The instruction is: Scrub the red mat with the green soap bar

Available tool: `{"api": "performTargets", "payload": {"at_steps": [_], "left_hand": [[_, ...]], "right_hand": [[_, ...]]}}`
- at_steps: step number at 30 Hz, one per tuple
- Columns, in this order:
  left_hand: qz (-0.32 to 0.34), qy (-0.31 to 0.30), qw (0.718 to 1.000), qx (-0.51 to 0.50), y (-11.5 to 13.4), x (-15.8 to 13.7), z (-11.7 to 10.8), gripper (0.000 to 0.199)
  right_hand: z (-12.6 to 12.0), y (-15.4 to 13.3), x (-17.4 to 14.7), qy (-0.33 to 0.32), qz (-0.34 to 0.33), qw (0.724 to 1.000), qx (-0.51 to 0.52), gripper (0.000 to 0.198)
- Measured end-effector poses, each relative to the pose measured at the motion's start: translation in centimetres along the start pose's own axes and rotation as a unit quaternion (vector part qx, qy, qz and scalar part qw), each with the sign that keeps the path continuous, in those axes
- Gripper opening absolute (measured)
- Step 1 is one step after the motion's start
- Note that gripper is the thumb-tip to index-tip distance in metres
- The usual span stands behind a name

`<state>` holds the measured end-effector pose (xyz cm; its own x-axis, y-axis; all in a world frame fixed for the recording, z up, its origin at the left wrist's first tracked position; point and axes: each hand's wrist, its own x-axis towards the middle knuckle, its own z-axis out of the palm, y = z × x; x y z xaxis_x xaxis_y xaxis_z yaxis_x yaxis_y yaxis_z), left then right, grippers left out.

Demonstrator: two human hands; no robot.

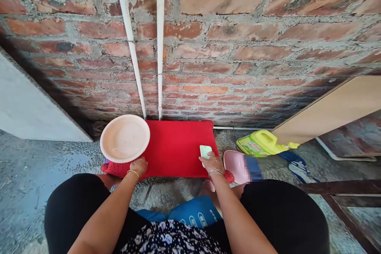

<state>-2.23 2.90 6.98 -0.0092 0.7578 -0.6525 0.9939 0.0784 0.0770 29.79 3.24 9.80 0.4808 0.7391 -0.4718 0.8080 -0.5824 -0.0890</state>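
A red cloth (178, 147) with textured ends lies stretched out flat in front of me, by the foot of the wall. My left hand (139, 166) is closed on its near edge, just below the rim of a pale pink basin (125, 139). The basin rests over the cloth's left end and seems to hold some water. In my right hand (213, 162) is a pale green bar of soap (205, 151), held over the right part of the cloth. Some of that hand's fingers are hidden behind the bar.
To the right stand a pink plastic scoop-like container (234, 166) and a yellow detergent jug (258, 141) lying tilted. Blue-and-white footwear (300, 168) and a dark wooden frame (342, 188) are farther right. White pipes (160, 47) run down the brick wall (223, 55). A pale slab (38, 99) leans at left.
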Motion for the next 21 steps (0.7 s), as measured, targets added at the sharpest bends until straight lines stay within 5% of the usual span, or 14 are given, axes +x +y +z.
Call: {"api": "performTargets", "payload": {"at_steps": [5,10,14,21], "left_hand": [[-0.076,0.005,0.997,0.009,1.2,-0.9,-0.2,0.061],[-0.075,-0.012,0.997,0.007,0.6,-0.7,0.0,0.073],[-0.046,-0.022,0.999,-0.010,-0.1,0.0,0.4,0.081],[-0.069,-0.009,0.997,-0.032,0.0,0.6,0.9,0.073]], "right_hand": [[2.0,-4.0,-2.1,0.014,-0.125,0.992,-0.004,0.046],[5.0,-9.3,-3.8,-0.031,-0.247,0.968,-0.032,0.047],[4.0,-7.6,-2.1,-0.034,-0.202,0.979,-0.018,0.048],[-0.3,1.5,1.7,0.014,0.014,0.999,0.026,0.048]]}}
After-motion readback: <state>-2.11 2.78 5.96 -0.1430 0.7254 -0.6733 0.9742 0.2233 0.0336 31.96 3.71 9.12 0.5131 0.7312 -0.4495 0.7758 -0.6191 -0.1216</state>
